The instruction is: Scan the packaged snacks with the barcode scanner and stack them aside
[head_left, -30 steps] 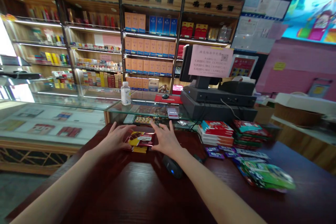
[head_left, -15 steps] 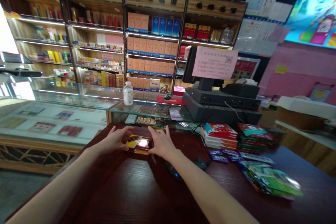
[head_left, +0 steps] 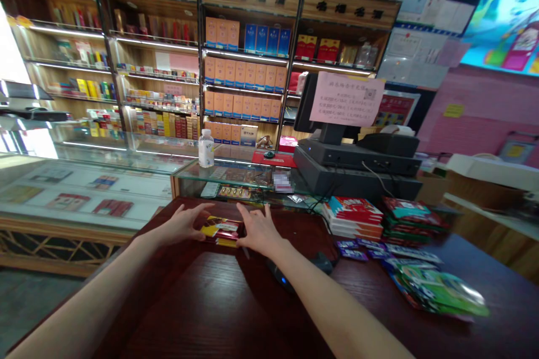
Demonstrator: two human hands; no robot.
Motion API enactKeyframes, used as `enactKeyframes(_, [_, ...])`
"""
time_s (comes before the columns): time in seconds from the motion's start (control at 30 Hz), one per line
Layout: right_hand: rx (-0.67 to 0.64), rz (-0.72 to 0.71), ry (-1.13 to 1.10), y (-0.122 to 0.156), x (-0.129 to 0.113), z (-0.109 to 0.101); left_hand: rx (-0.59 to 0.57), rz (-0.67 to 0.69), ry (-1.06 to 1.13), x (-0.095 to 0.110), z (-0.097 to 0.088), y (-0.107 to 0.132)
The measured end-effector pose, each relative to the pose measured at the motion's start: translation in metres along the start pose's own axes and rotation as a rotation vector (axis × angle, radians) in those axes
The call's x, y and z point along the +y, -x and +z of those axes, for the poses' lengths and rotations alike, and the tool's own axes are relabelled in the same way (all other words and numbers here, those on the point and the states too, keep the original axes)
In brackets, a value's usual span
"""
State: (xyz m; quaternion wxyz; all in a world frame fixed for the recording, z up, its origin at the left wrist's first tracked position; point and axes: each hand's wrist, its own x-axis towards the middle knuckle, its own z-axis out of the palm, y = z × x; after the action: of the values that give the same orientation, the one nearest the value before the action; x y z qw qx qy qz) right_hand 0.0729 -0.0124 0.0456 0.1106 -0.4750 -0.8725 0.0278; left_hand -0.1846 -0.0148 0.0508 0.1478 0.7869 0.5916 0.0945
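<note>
Far left, a glass display case (head_left: 96, 179) with flat packets under its top, and beyond it wooden shelves (head_left: 155, 67) of boxed goods. On the dark wooden desk (head_left: 197, 314), the left hand (head_left: 183, 224), fingers spread and slightly curled, resting against the left side of a small stack of red-and-yellow packets (head_left: 221, 231). That stack lying flat near the desk's far edge, between both hands. Right of it, the right hand (head_left: 257, 231), just as widely spread, fingertips at the stack's right side. No closed fist on either side; how firm the hold, impossible to tell. Just below the right wrist, a dark device with a blue light (head_left: 280, 277). Further right, piled packets (head_left: 352, 217) and loose green packets (head_left: 438, 291) on the desk.
</note>
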Motion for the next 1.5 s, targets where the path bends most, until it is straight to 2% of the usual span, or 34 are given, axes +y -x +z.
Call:
enactKeyframes(0.2, [-0.002, -0.020, -0.022, 0.005, 0.000, -0.007, -0.017, -0.010, -0.034, 0.003, -0.003, 0.001])
enactKeyframes(0.33, [0.055, -0.024, -0.029, 0.011, 0.005, -0.012, 0.044, 0.018, -0.079, 0.010, -0.008, 0.002])
enactKeyframes(0.47, [0.088, -0.023, -0.038, 0.021, 0.011, -0.022, 0.112, 0.066, -0.110, 0.023, -0.009, -0.003])
enactKeyframes(0.63, [0.133, 0.001, -0.046, 0.038, 0.023, -0.031, 0.159, 0.148, -0.144, 0.046, 0.001, -0.019])
enactKeyframes(0.8, [0.187, 0.034, -0.043, 0.059, 0.047, -0.037, 0.207, 0.247, -0.168, 0.080, 0.013, -0.038])
enactKeyframes(0.97, [0.216, 0.101, -0.036, 0.085, 0.079, -0.046, 0.186, 0.363, -0.158, 0.122, 0.024, -0.056])
enactKeyframes(1.27, [0.292, 0.283, -0.003, 0.131, 0.147, -0.060, 0.122, 0.496, -0.133, 0.197, 0.049, -0.096])
enactKeyframes(1.5, [0.354, 0.425, 0.031, 0.157, 0.202, -0.065, 0.118, 0.596, -0.129, 0.252, 0.070, -0.135])
